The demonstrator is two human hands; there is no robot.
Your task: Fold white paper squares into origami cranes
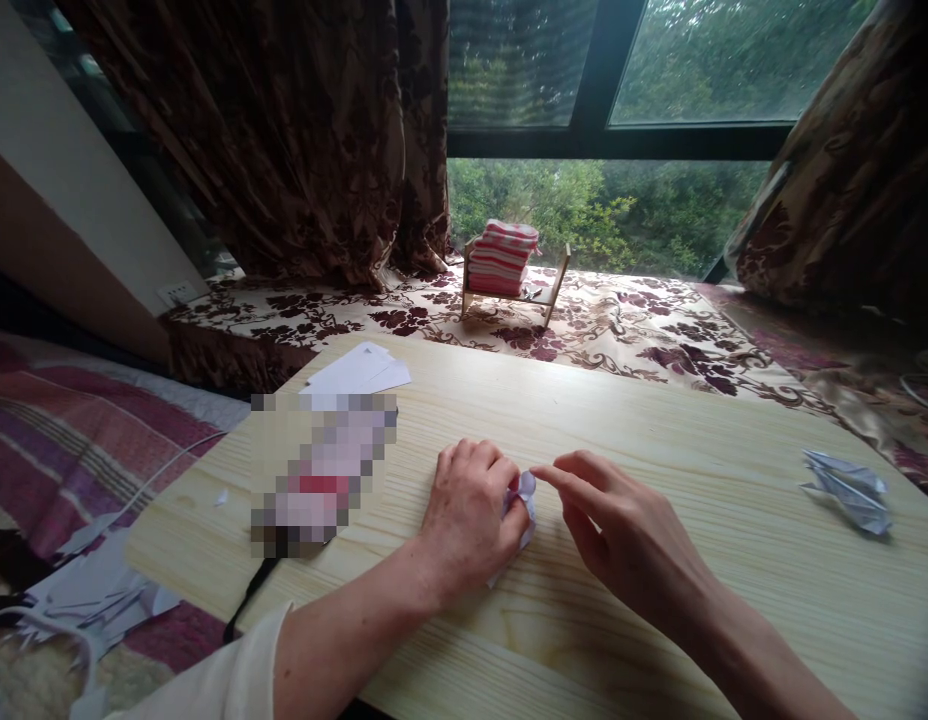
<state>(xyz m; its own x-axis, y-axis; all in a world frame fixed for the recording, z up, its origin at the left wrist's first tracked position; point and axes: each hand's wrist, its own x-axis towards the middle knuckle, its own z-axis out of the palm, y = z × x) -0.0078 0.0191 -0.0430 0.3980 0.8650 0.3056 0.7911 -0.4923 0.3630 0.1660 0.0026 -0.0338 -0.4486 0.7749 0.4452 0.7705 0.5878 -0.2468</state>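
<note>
On the pale wooden table (659, 470), my left hand (468, 510) is curled round a small piece of folded white paper (525, 500), pressing it against the tabletop. My right hand (621, 530) comes in from the right with its fingers bunched. The forefinger points left and touches the top edge of the same paper. Most of the paper is hidden under my left fingers.
A finished folded paper figure (846, 488) lies at the table's right end. Loose white sheets (359, 372) sit at the far left corner beside a blurred-out object (325, 475). Paper scraps (96, 590) lie on the bed at left. A small wooden rack with striped cloth (509, 265) stands on the window ledge.
</note>
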